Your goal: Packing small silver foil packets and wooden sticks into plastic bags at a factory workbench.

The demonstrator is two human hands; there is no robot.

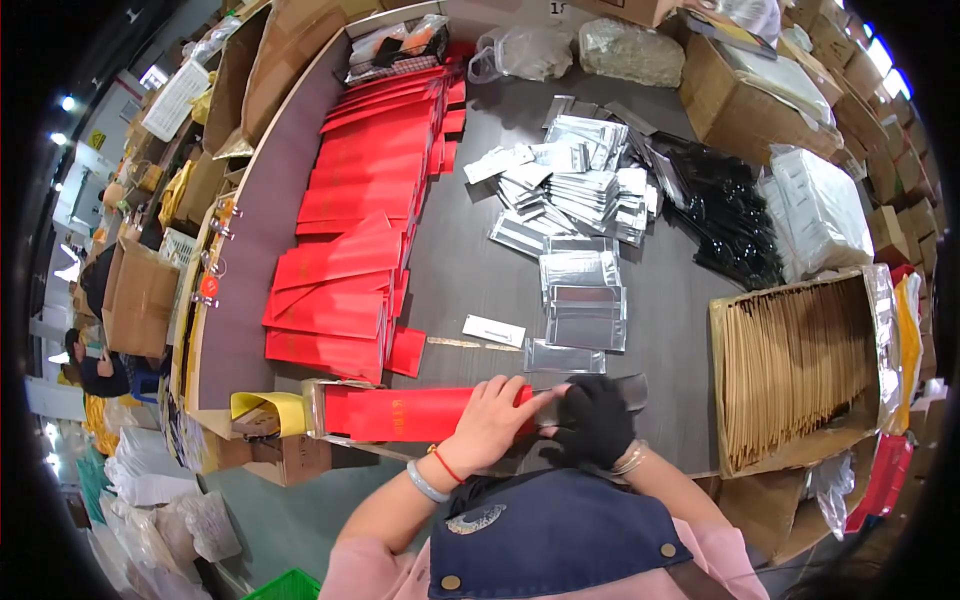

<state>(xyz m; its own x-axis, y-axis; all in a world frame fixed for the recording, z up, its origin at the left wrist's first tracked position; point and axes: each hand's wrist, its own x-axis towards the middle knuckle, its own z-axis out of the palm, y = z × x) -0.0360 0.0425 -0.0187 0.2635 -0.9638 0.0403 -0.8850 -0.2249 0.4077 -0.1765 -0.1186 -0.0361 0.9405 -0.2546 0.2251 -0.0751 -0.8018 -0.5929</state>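
Note:
A long red paper envelope (pixel 405 412) with small gold print lies along the near table edge. My left hand (pixel 490 420), bare, grips its right part, fingers over the far edge and one digit pointing toward my right hand. My right hand (pixel 592 425), in a black glove with bare fingertips, is at the envelope's right end. Motion blurs its fingers. Beside the glove, a dark glossy flat sleeve (pixel 633 388) sticks out. Flat silvery clear packets (pixel 565 357) lie just beyond, near a small white card (pixel 494 330).
Stacked red envelopes (pixel 350 200) fill the left side. Silvery packets (pixel 590 185) are heaped at centre back, black glossy sleeves (pixel 725 210) to their right. A carton (pixel 718 385) of brown card pieces stands at right. A yellow-rimmed holder (pixel 268 412) is at the near left edge.

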